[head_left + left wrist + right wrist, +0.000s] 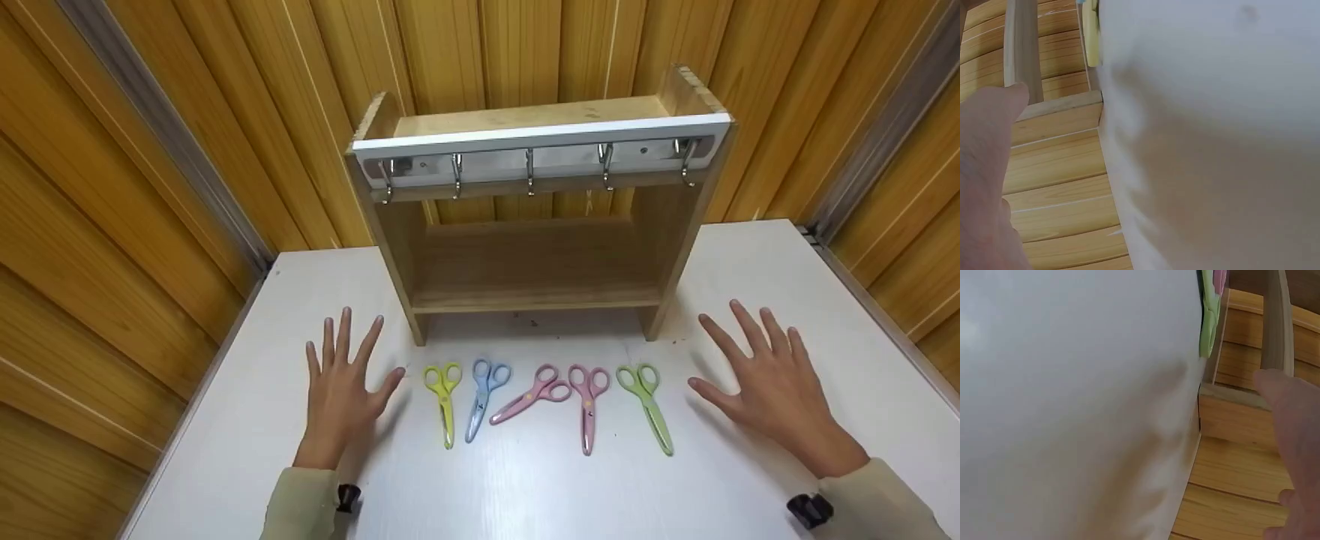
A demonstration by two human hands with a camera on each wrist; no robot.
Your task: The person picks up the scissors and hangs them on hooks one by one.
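My left hand (341, 397) is spread over the table, fingers straight, left of the yellow scissors (445, 397). To the right, my right hand (776, 390) is spread the same way beside the green scissors (649, 401). Between the hands lie several scissors in a row: blue scissors (484, 394), tilted pink scissors (529, 397) and upright-lying pink scissors (588, 409) with handles away from me. Neither hand holds anything. In the left wrist view the yellow scissors (1091, 36) show past the thumb; the right wrist view shows the green scissors (1208, 323).
A wooden rack (536, 304) stands behind the scissors, with a row of several metal hooks (530, 172) along its white front rail (495, 137). The white table (525, 495) reaches back to wood-plank walls (517, 52).
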